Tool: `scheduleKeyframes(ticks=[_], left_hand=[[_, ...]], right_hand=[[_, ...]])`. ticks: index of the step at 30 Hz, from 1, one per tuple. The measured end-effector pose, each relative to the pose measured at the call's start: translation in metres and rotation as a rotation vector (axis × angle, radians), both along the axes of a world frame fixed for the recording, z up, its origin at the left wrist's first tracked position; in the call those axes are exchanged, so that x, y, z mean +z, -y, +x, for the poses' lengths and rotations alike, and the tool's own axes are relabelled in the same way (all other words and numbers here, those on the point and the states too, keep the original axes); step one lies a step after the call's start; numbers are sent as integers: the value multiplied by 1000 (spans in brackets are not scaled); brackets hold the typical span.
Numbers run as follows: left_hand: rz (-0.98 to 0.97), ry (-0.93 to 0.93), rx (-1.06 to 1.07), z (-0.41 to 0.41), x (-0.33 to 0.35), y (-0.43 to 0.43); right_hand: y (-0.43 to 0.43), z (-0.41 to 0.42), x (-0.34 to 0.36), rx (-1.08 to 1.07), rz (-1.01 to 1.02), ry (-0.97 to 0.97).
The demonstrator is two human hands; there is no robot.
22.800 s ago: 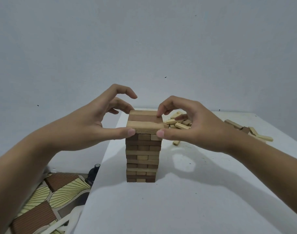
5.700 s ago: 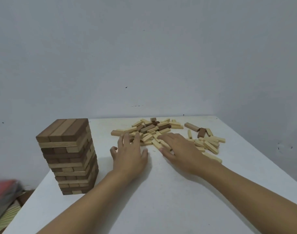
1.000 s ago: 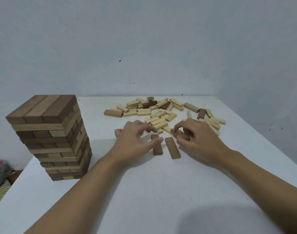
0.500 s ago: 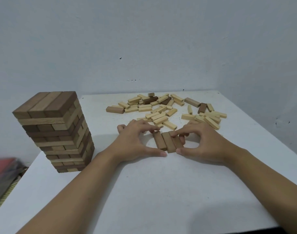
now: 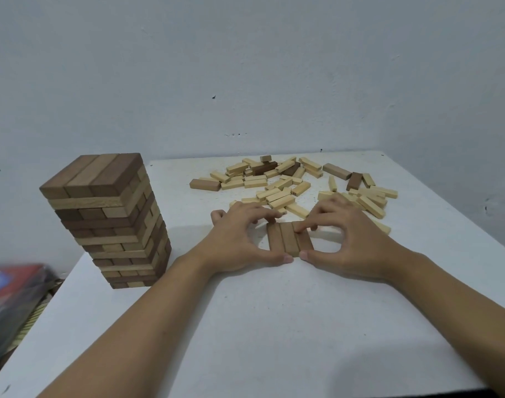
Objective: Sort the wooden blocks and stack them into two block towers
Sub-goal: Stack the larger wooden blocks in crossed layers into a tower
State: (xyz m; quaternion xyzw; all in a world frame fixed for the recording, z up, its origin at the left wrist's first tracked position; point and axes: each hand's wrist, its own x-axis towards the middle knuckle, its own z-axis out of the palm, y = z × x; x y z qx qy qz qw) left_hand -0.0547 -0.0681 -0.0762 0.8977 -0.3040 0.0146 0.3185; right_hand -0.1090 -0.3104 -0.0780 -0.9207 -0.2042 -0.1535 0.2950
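One white counter (image 5: 274,326), set against a pale wall. One tower (image 5: 107,219) stands upright at the counter's left, with brown and pale layers crossing each other. Its top layer is three blocks side by side; the lower layers are too thin to count surely. Off the left edge lies one blurred red thing (image 5: 13,282), which I cannot identify. At the far middle and right are scattered loose blocks (image 5: 277,185), mostly pale and overlapping, with at least five darker ones among them. Two hands are in view. The left hand (image 5: 237,239) and right hand (image 5: 349,239) flank a row of three brown blocks (image 5: 288,239) lying flat at mid-counter. Each hand is clamped on the row, with its thumb tip at the near end and curled fingers at the far end. The three blocks touch along their long sides.
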Motion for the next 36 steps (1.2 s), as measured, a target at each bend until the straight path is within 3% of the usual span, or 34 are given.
scheduleKeyframes(ticks=[7, 11, 16, 21, 30, 36], left_hand=[[-39, -3, -26, -2, 2, -2], [-186, 29, 46, -1, 1, -1], [-292, 68, 123, 4, -1, 1], [-171, 45, 75, 0, -2, 5], [82, 238, -19, -11, 1, 10], [69, 202, -32, -14, 3, 10]], right_hand=[[6, 0, 2, 9, -4, -52], [8, 4, 1, -68, 121, -52], [9, 7, -2, -88, 69, -37], [5, 7, -4, -55, 9, -30], [6, 9, -8, -73, -76, -63], [-2, 4, -2, -116, -245, -139]])
